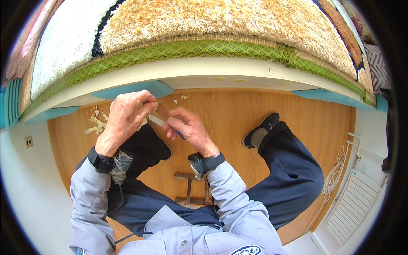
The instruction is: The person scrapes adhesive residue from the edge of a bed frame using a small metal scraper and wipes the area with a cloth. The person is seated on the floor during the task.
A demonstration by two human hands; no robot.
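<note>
My left hand point(129, 116) pinches the upper end of a flat brown piece point(163, 112), perhaps wood, between thumb and fingertips. The lower part of that piece lies in my right hand point(188, 127), under the thumb. A knife-like tool with a pale blade point(156, 120) and a blue handle point(180, 135) is also in my right hand, below the brown piece. Part of its handle is hidden by the fingers. Something pale shows beneath my left palm; what it is I cannot tell. Pale shavings point(97, 123) lie on the wooden floor to the left of my left hand.
A raised platform edge point(191, 67) with green patterned trim and a shaggy rug point(223, 19) spans the front. Beneath me stands a wooden stool point(188, 191). My legs are spread to both sides. At right are a coiled pale cable point(334, 175) and a white radiator point(353, 204).
</note>
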